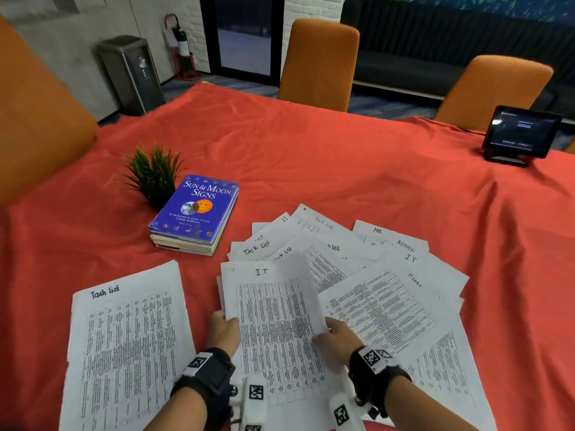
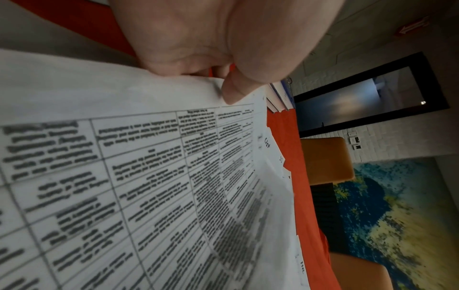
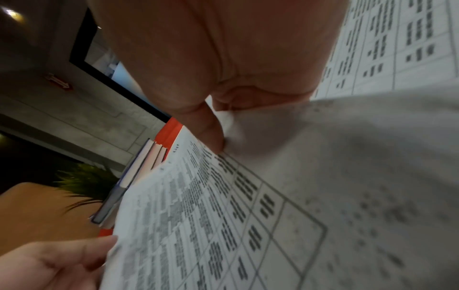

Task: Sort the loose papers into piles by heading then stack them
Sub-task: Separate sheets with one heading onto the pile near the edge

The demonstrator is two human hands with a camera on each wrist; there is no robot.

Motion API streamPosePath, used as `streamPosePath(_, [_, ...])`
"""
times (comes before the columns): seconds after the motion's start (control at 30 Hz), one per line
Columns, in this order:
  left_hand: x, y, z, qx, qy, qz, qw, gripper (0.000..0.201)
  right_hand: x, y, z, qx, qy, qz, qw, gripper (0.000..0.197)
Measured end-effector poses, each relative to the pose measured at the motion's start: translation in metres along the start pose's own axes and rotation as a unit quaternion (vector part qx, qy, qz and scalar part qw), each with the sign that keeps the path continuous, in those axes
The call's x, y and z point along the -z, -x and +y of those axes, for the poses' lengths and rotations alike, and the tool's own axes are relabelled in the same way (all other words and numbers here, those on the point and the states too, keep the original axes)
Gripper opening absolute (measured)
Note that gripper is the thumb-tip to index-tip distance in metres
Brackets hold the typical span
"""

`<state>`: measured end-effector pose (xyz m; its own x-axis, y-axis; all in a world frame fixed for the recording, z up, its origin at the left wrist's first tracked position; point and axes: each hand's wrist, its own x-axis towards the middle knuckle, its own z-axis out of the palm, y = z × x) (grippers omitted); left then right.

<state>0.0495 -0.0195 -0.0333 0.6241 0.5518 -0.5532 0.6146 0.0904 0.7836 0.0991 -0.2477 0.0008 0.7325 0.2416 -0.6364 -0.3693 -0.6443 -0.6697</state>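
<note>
A printed sheet headed "IT" (image 1: 273, 318) is held up over the red tablecloth in front of me. My left hand (image 1: 225, 325) pinches its left edge, thumb on the printed face (image 2: 231, 94). My right hand (image 1: 334, 334) pinches its right edge, which curls over (image 3: 248, 133). A sheet headed "Task List" (image 1: 127, 340) lies flat at the near left. Behind and to the right spreads a fan of loose papers (image 1: 357, 262) with headings such as "Task List", "HR", "ADMIN" and "IT".
A blue book (image 1: 196, 209) lies on other books beside a small green plant (image 1: 154, 174) at the left. A tablet on a stand (image 1: 521, 135) sits at the far right. Orange chairs (image 1: 320, 60) line the table's far side.
</note>
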Motion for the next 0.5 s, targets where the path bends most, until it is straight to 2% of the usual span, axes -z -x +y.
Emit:
streamPosePath(0.1, [0.0,0.012,0.014,-0.071,0.072,0.011,0.995,0.046,0.001,0.005,-0.004,0.088,-0.026,0.043,0.995,0.018])
streamPosePath(0.17, [0.004,0.023,0.031,-0.132,0.114,0.011,0.985,0.051,0.009,0.011,-0.012,0.153,-0.068,0.082,0.982,0.022])
streamPosePath(0.27, [0.007,0.043,0.068,-0.237,0.152,-0.003,0.96,0.034,0.02,0.026,-0.032,0.247,-0.116,0.14,0.952,0.032])
streamPosePath(0.4, [0.013,0.064,0.11,-0.39,0.213,-0.028,0.896,0.037,0.034,0.045,-0.06,0.342,-0.183,0.176,0.905,0.031])
streamPosePath(0.5, [0.015,0.071,0.118,-0.416,0.217,-0.028,0.883,0.023,0.037,0.049,-0.067,0.36,-0.207,0.195,0.888,0.032])
